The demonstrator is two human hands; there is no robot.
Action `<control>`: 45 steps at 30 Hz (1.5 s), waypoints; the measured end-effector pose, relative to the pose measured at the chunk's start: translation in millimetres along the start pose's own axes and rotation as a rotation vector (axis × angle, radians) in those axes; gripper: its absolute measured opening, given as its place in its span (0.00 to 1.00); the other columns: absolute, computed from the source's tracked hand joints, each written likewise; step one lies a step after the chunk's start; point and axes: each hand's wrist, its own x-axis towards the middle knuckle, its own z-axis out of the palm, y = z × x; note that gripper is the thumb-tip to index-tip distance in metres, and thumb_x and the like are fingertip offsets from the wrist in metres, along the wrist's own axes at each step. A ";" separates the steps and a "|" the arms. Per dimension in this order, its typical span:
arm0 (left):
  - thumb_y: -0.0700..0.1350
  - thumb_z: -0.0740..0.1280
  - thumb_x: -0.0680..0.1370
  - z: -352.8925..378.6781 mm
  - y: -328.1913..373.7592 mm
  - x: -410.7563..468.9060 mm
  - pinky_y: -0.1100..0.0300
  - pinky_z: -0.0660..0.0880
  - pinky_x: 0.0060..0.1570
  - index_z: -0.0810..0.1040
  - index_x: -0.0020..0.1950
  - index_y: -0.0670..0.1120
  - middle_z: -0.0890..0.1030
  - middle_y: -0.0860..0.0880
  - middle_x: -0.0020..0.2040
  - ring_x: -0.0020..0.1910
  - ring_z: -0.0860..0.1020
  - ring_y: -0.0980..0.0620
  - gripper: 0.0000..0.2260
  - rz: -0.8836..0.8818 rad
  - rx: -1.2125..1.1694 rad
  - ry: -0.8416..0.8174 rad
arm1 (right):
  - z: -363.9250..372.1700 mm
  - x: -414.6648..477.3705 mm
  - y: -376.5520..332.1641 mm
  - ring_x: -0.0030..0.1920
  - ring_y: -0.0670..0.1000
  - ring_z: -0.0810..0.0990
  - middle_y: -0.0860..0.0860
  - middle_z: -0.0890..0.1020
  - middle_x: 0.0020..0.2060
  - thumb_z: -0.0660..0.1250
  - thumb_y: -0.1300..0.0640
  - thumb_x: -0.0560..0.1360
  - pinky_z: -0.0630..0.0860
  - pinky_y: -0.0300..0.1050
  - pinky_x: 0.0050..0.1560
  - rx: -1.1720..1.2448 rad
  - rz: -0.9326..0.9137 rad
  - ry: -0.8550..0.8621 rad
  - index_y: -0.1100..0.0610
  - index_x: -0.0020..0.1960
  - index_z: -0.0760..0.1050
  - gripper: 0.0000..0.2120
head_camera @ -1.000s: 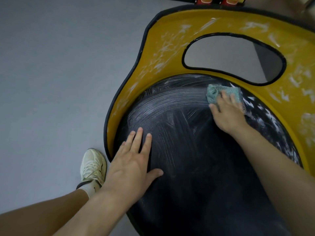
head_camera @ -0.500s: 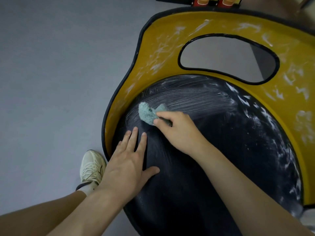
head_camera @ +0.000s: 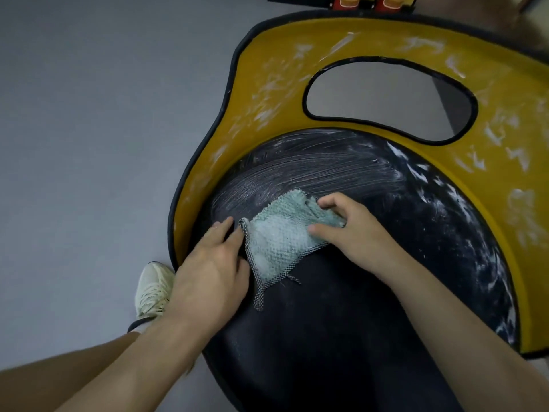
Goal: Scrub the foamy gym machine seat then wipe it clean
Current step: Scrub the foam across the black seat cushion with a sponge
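The black seat pad (head_camera: 341, 307) fills the lower middle, streaked with white foam along its far and right parts. A yellow backrest (head_camera: 276, 78) with a black rim and an oval hole curves behind it, flecked with foam. A teal cloth (head_camera: 277, 239) with a checked hem lies spread on the pad. My right hand (head_camera: 347, 230) pinches the cloth's right edge between thumb and fingers. My left hand (head_camera: 214, 266) holds the cloth's left edge, its fingertips on the hem; how they grip is partly hidden.
Grey floor (head_camera: 89, 129) spreads to the left. My white shoe (head_camera: 153, 289) stands by the seat's left edge. Two orange objects (head_camera: 368, 1) and a dark base show at the top behind the backrest.
My right hand swept the bunched cloth from the far right of the pad to its left. Now the cloth is spread open and my left hand has taken its left edge.
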 end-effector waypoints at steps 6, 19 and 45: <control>0.56 0.64 0.81 -12.9 10.5 11.3 0.54 0.75 0.55 0.77 0.70 0.53 0.83 0.59 0.54 0.48 0.80 0.56 0.19 -0.191 -0.191 0.149 | 4.2 7.2 8.5 0.61 0.39 0.75 0.36 0.76 0.55 0.71 0.58 0.78 0.71 0.37 0.56 0.097 -0.034 0.181 0.43 0.55 0.75 0.12; 0.38 0.70 0.77 5.2 -13.6 0.9 0.51 0.72 0.62 0.75 0.73 0.45 0.79 0.47 0.65 0.59 0.75 0.44 0.24 -0.018 0.005 0.140 | 70.3 -40.7 -12.3 0.56 0.40 0.78 0.38 0.79 0.57 0.67 0.55 0.80 0.75 0.43 0.59 -0.127 -0.545 -0.038 0.45 0.65 0.77 0.14; 0.56 0.48 0.84 40.3 -25.7 -19.7 0.47 0.52 0.78 0.54 0.82 0.42 0.52 0.44 0.83 0.82 0.49 0.46 0.29 0.057 0.282 0.015 | 65.2 44.6 -2.5 0.79 0.50 0.29 0.46 0.33 0.80 0.37 0.43 0.85 0.34 0.56 0.79 -0.881 -0.314 -0.087 0.47 0.81 0.31 0.28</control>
